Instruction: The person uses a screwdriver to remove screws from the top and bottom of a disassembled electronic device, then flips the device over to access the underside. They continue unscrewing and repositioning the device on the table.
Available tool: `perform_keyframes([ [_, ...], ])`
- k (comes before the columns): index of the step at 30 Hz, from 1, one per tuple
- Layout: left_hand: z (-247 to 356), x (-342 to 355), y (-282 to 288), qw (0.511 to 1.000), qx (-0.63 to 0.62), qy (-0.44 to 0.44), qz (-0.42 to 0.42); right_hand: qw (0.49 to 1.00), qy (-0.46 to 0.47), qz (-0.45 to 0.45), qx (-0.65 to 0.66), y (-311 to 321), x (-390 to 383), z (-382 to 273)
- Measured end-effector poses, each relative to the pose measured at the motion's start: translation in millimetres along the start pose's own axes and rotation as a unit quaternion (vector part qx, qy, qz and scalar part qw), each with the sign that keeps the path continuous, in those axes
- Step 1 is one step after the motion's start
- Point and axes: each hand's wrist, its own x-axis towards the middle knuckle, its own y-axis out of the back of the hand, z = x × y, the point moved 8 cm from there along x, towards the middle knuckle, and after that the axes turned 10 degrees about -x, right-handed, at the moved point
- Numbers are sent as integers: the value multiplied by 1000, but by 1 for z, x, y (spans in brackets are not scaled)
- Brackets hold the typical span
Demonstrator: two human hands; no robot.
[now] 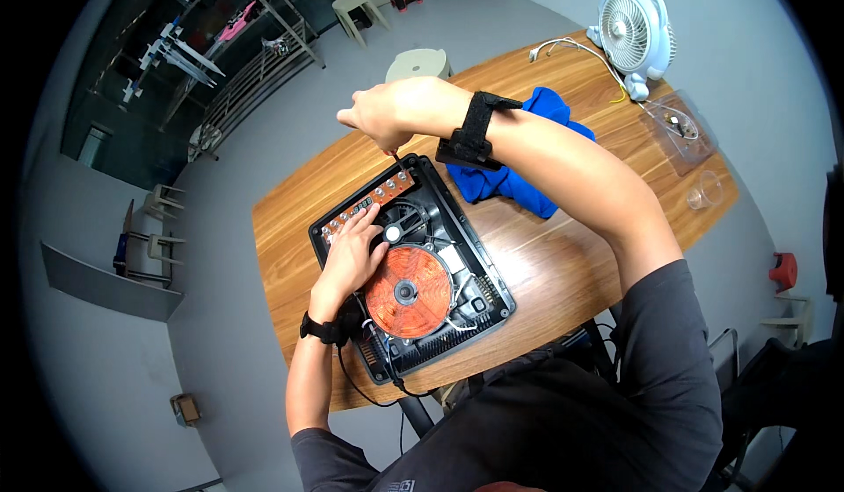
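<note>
An opened induction cooker [479, 268] lies on the table with its inside bare. A round copper coil [400, 309], a black fan [410, 214] and a long orange circuit board [387, 190] show in its black housing. My left hand [350, 253] rests on the board beside the fan, its fingers stretched out. Above the far end of the board, my right hand [380, 116] is closed around a screwdriver [399, 161]. Only its thin dark shaft shows, pointing down at the board's corner; the handle is hidden in the fist.
Right of the cooker a blue cloth [536, 189] lies crumpled, partly under my right forearm. A light blue fan [629, 35], a clear plastic tray [681, 131] with small parts and a clear cup [703, 191] stand at the table's right side. A stool [418, 63] stands beyond.
</note>
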Motion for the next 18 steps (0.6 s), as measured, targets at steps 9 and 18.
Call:
perform_keyframes([
  [9, -1, 1, -1, 1000, -10, 3, -14, 993, -53, -104, -32, 4, -8, 9],
  [18, -6, 1, -7, 1000, -3, 0, -12, 997, 67, -11, 36, -10, -13, 11],
])
